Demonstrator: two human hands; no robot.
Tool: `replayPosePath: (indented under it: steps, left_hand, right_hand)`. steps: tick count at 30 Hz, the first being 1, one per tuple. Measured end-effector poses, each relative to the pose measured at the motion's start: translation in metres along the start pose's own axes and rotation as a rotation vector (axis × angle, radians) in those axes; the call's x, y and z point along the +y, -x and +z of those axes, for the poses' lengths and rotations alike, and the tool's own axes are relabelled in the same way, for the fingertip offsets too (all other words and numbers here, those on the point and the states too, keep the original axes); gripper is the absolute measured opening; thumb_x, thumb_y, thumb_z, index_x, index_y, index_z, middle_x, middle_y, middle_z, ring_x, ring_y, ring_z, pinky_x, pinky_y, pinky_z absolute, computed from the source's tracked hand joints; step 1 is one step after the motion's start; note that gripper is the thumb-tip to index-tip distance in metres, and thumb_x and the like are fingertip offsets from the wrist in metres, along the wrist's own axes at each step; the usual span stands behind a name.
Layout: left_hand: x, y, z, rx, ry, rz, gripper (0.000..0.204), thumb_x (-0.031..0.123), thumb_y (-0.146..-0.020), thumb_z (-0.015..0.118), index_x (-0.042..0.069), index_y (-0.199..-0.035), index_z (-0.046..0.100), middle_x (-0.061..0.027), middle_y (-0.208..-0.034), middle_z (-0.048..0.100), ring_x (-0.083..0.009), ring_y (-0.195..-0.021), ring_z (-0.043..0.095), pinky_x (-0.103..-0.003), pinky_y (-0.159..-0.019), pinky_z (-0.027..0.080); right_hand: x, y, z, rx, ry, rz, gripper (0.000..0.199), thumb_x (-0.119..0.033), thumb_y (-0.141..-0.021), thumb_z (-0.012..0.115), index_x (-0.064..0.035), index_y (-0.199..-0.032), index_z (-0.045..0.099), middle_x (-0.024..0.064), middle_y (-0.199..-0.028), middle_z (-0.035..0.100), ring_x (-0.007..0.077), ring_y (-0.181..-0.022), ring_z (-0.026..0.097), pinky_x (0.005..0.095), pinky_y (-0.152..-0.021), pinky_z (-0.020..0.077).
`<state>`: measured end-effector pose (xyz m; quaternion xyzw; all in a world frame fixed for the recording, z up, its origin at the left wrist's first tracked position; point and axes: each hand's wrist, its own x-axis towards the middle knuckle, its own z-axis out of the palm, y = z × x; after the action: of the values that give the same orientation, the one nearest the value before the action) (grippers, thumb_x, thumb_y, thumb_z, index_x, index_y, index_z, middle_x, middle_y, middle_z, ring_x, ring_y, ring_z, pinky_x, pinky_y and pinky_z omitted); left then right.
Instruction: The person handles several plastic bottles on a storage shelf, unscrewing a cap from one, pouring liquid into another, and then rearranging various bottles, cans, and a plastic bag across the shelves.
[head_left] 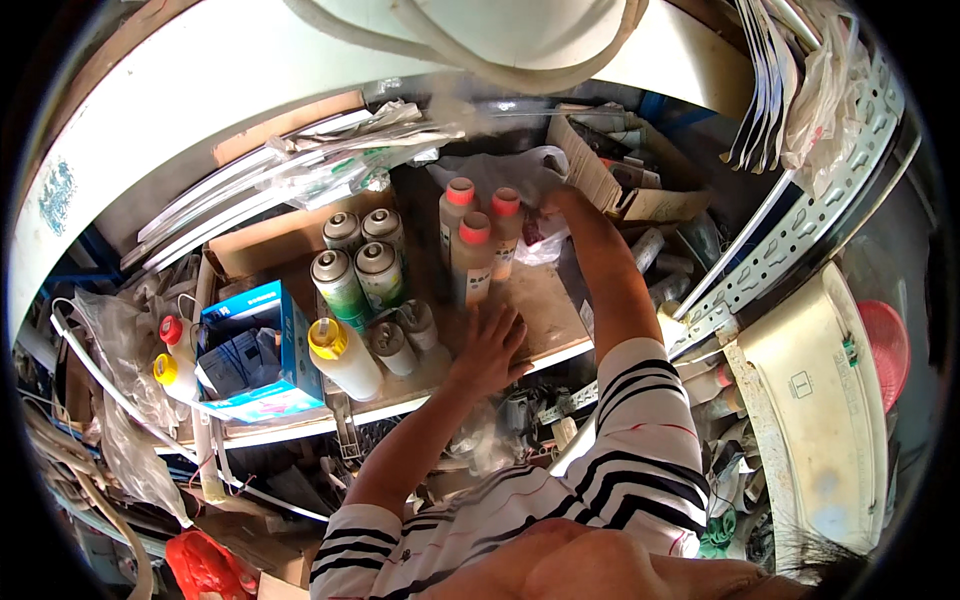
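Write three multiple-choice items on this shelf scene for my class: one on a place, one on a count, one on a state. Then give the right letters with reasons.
1. Where does the left hand lie?
A. flat on the shelf
B. inside the blue box
C. on the red fan

2. How many red-capped bottles stand together by the right hand?
A. one
B. three
C. six

3. How do the spray cans stand?
A. lying down
B. upright, capless
C. upright, with blue caps

Answers:
1 A, the palm rests on the board in front of the bottles.
2 B, three red caps sit side by side.
3 B, their bare metal tops point up.
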<state>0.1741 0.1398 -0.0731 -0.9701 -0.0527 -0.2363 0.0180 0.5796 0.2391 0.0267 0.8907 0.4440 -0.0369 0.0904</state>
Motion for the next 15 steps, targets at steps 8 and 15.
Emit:
replayPosePath:
  steps: [8, 15]
  left_hand:
    - [-0.001, 0.000, -0.011, 0.037, 0.041, 0.000, 0.071, 0.062, -0.088, 0.059, 0.010, -0.137, 0.056, -0.0153, -0.151, 0.043, -0.0337, -0.146, 0.032, -0.068, -0.117, 0.019]
    - [0.002, 0.002, -0.009, 0.043, 0.024, -0.010, 0.073, 0.061, -0.087, 0.061, 0.010, -0.139, 0.055, -0.0165, -0.154, 0.040, -0.0347, -0.146, 0.033, -0.069, -0.117, 0.018]
  right_hand:
    - [-0.011, -0.032, -0.033, 0.359, -0.075, -0.081, 0.037, -0.023, -0.092, 0.058, -0.0039, -0.121, 0.069, 0.0197, -0.125, 0.069, 0.0390, -0.116, 0.066, 0.0472, -0.100, 0.0526]
    - [-0.021, 0.029, -0.095, 0.576, -0.726, 0.149, 0.043, -0.031, -0.090, 0.062, 0.0022, -0.115, 0.070, 0.0260, -0.118, 0.069, 0.0385, -0.112, 0.067, 0.0418, -0.094, 0.0526]
